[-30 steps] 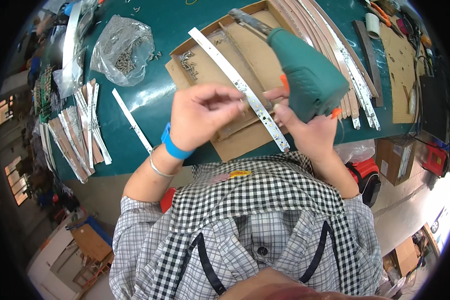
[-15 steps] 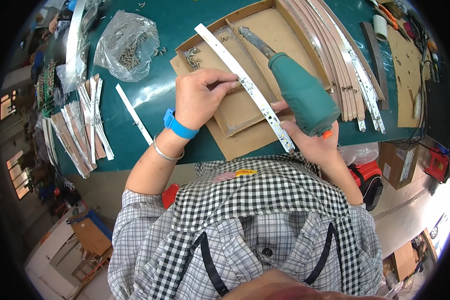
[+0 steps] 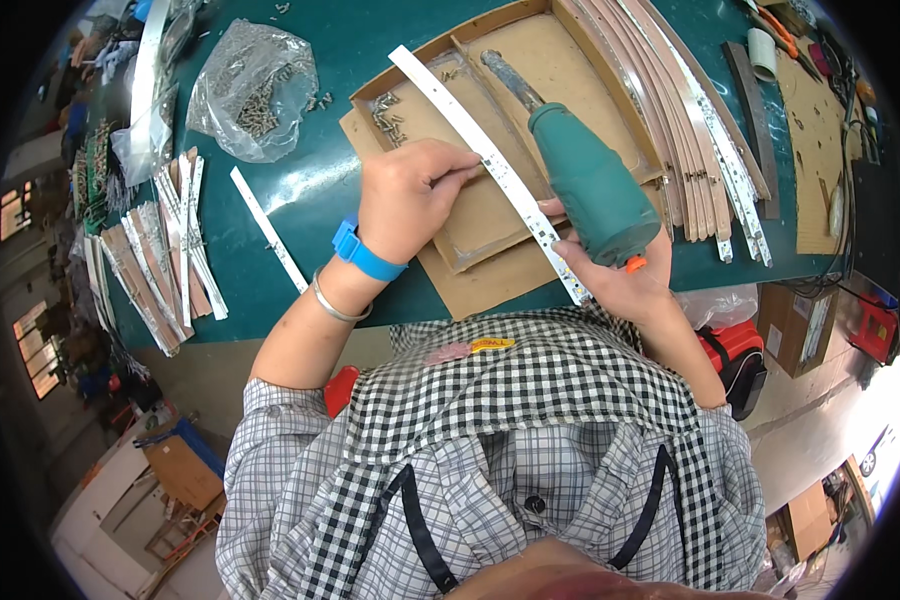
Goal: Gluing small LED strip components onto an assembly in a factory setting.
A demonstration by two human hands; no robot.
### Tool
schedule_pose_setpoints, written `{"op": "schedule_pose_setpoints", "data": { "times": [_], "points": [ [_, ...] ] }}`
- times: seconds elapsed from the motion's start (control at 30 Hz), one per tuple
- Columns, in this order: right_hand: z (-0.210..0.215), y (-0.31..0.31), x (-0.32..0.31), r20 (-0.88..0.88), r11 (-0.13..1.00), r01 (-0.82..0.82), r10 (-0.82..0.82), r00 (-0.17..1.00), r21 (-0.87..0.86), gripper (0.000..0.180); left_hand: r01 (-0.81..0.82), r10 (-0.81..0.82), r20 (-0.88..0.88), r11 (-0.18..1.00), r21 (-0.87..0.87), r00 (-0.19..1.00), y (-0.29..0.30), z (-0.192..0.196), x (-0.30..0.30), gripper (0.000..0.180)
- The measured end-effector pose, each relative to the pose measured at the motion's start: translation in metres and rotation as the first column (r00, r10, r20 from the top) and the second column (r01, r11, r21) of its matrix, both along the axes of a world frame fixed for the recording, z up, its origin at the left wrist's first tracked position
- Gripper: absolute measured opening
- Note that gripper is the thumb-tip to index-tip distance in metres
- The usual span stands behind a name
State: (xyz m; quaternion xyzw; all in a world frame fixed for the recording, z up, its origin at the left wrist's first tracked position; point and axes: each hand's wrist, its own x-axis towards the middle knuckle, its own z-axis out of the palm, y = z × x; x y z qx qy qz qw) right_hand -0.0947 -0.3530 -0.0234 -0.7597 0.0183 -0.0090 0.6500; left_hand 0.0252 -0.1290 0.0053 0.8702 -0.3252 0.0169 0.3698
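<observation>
A long white LED strip (image 3: pixel 515 195) slants across a shallow cardboard tray (image 3: pixel 470 262). My right hand (image 3: pixel 625 285) holds it near its lower end, thumb on top, other fingers mostly hidden. Over that hand slants a green-bodied power screwdriver (image 3: pixel 590 180) with a metal shank and an orange loop; whether the hand touches it I cannot tell. My left hand (image 3: pixel 410 190) is pinched closed with its fingertips at the strip's left edge, near its middle; anything between them is too small to make out. Small screws (image 3: pixel 388 118) lie in the tray's left compartment.
A clear plastic bag of screws (image 3: pixel 255 95) sits at the back left, beside a lone short strip (image 3: pixel 268 230). Bundled strips (image 3: pixel 160 255) lie at the far left. Long strips (image 3: pixel 670 120) line the tray's right side. A dark bar (image 3: pixel 750 130) and white cup (image 3: pixel 761 55) stand farther right.
The screwdriver has shifted a little to the left. My left hand has moved slightly right along with its pinch, and my right hand has edged left a little. The strip has barely moved.
</observation>
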Motion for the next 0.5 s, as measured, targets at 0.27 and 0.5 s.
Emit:
{"op": "schedule_pose_setpoints", "data": {
  "times": [0.27, 0.5],
  "points": [
    [0.002, 0.0, -0.002, -0.036, 0.998, 0.046, -0.044, 0.998, 0.035, 0.056, -0.129, 0.116, -0.189, 0.99, -0.057, 0.975, -0.003, 0.003, -0.002, 0.01],
    [0.05, -0.022, -0.025, -0.144, 0.934, 0.151, -0.109, 0.984, 0.323, 0.064, -0.129, 0.123, -0.18, 0.991, -0.025, 0.976, -0.001, 0.007, -0.002, 0.008]
  ]
}}
